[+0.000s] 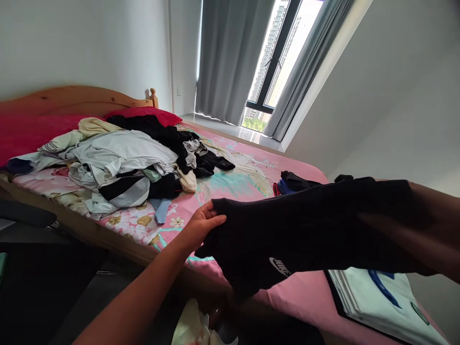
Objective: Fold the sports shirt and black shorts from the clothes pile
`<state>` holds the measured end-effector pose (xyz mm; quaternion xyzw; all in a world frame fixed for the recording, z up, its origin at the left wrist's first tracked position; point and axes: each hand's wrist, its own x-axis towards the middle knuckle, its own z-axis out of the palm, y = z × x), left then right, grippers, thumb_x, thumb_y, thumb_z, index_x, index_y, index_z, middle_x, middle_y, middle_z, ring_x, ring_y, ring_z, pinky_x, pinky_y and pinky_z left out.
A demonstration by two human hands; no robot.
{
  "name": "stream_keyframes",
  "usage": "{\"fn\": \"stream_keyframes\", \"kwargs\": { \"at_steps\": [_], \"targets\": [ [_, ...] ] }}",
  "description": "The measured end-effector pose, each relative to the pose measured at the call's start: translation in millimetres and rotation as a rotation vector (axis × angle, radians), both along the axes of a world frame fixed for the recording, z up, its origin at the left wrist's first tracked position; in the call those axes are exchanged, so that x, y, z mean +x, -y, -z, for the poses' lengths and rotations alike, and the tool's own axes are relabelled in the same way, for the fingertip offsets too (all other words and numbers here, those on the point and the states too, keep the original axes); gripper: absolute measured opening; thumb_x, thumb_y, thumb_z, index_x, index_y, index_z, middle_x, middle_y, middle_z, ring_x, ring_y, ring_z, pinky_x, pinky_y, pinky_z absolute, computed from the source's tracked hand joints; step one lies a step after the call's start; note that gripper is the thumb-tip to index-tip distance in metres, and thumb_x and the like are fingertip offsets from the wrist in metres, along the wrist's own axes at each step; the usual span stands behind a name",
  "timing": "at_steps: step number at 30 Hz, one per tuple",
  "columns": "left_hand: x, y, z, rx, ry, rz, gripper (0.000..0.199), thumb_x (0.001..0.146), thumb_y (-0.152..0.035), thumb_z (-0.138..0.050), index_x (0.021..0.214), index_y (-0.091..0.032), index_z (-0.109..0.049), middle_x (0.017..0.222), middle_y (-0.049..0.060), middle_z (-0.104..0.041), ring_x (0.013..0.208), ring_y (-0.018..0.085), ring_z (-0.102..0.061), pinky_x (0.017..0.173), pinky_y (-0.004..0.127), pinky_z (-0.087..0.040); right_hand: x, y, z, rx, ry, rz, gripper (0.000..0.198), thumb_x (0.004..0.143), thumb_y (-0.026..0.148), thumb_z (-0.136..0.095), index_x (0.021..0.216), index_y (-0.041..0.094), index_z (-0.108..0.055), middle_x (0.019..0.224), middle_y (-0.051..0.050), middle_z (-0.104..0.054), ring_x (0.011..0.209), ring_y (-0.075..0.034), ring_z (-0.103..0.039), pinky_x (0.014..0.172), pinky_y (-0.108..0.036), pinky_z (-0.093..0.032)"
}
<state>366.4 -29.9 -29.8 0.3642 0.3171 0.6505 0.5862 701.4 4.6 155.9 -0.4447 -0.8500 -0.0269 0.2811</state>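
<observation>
A black garment [316, 230] with a white Nike logo is stretched out in the air over the near side of the bed. My left hand [206, 223] is closed on its left end, thumb on top. At the garment's right end is my right hand [381, 223], smeared by motion and partly lost against the dark cloth, so its fingers do not show clearly. Whether the garment is a shirt or trousers cannot be made out. Below the right end lies a folded stack of white clothes [381, 297] with blue and green marks.
A loose heap of clothes [122, 153] covers the left of the bed [247, 177]. Folded dark clothes [294, 182] lie behind the held garment. Red pillows [143, 115] rest by the wooden headboard [79, 96]. Pale cloth [192, 323] shows at the bottom. Grey curtains [233, 57] flank a window.
</observation>
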Motion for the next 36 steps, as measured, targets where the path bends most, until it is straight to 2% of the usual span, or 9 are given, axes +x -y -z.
{"fn": "stream_keyframes", "kwargs": {
  "at_steps": [3, 9, 13, 18, 20, 22, 26, 32, 36],
  "targets": [
    [-16, 8, -3.9, 0.071, -0.047, -0.152, 0.038, 0.069, -0.022, -0.074, 0.102, -0.017, -0.056, 0.088, 0.005, -0.071, 0.082, 0.02, -0.068, 0.074, 0.029, -0.052, -5, 4, 4, -0.019, 0.063, 0.143, 0.042, 0.07, 0.064, -0.058, 0.095, 0.03, -0.063, 0.062, 0.003, -0.064, 0.05, -0.017, -0.058, 0.036, -0.026, -0.039],
    [-31, 34, -0.8, 0.112, -0.238, -0.317, 0.077, 0.07, -0.026, -0.073, 0.134, -0.029, -0.032, 0.093, 0.002, -0.069, 0.084, 0.019, -0.066, 0.073, 0.032, -0.053, -28, 22, 13, -0.122, -0.022, 0.033, 0.033, 0.068, 0.057, -0.065, 0.088, 0.03, -0.063, 0.052, 0.005, -0.06, 0.042, -0.014, -0.055, 0.03, -0.023, -0.033],
    [-55, 54, -6.1, 0.027, -0.732, -0.646, 0.049, 0.077, -0.037, -0.064, 0.122, -0.022, -0.052, 0.107, 0.005, -0.065, 0.095, 0.02, -0.062, 0.082, 0.031, -0.05, -48, 37, 23, -0.251, -0.087, -0.106, 0.02, 0.073, 0.046, -0.066, 0.087, 0.032, -0.063, 0.059, 0.004, -0.065, 0.048, -0.015, -0.058, 0.033, -0.023, -0.039],
    [-103, 63, -50.0, 0.124, -1.341, -0.935, 0.028, 0.083, -0.042, -0.051, 0.099, -0.022, -0.061, 0.105, 0.003, -0.062, 0.094, 0.019, -0.058, 0.084, 0.033, -0.048, -61, 40, 42, -0.575, -0.33, -0.149, 0.034, 0.07, 0.044, -0.069, 0.1, 0.029, -0.062, 0.078, -0.001, -0.07, 0.064, -0.022, -0.065, 0.044, -0.028, -0.053],
    [-114, 48, -65.6, 0.128, -1.474, -0.864, 0.029, 0.083, -0.045, -0.049, 0.094, -0.021, -0.06, 0.1, 0.002, -0.063, 0.088, 0.018, -0.059, 0.079, 0.031, -0.049, -63, 30, 53, -0.745, -0.442, -0.114, 0.042, 0.07, 0.044, -0.07, 0.106, 0.026, -0.061, 0.085, -0.003, -0.07, 0.072, -0.024, -0.067, 0.054, -0.031, -0.057],
    [-115, 19, -67.8, 0.064, -1.518, -0.674, 0.033, 0.083, -0.049, -0.046, 0.097, -0.022, -0.06, 0.091, -0.001, -0.066, 0.079, 0.016, -0.06, 0.071, 0.028, -0.048, -61, 12, 70, -0.949, -0.528, -0.089, 0.048, 0.07, 0.045, -0.07, 0.111, 0.022, -0.059, 0.092, -0.005, -0.07, 0.081, -0.026, -0.067, 0.065, -0.035, -0.059],
    [-94, -69, -26.4, 0.122, -1.616, -0.286, 0.04, 0.083, -0.054, -0.044, 0.099, -0.023, -0.063, 0.092, 0.0, -0.069, 0.084, 0.018, -0.063, 0.076, 0.027, -0.046, -40, -39, 135, -1.277, -0.683, -0.076, 0.054, 0.073, 0.043, -0.068, 0.12, 0.021, -0.053, 0.101, -0.007, -0.069, 0.086, -0.026, -0.067, 0.073, -0.037, -0.057],
    [-25, -177, 57.1, 0.049, -1.772, -0.007, 0.034, 0.085, -0.049, -0.045, 0.099, -0.026, -0.065, 0.093, 0.003, -0.07, 0.088, 0.019, -0.064, 0.077, 0.026, -0.045, 18, -105, 256, -1.36, -0.841, 0.043, 0.047, 0.068, 0.033, -0.071, 0.111, 0.019, -0.058, 0.1, -0.008, -0.07, 0.094, -0.025, -0.066, 0.088, -0.037, -0.052],
    [16, -212, 77.8, 0.095, -1.775, 0.028, 0.03, 0.087, -0.046, -0.045, 0.098, -0.026, -0.064, 0.097, 0.004, -0.069, 0.091, 0.02, -0.063, 0.078, 0.027, -0.045, 54, -128, 293, -1.324, -0.907, 0.134, 0.042, 0.066, 0.029, -0.07, 0.105, 0.019, -0.058, 0.098, -0.008, -0.07, 0.093, -0.024, -0.066, 0.088, -0.037, -0.051]
  ]
}}
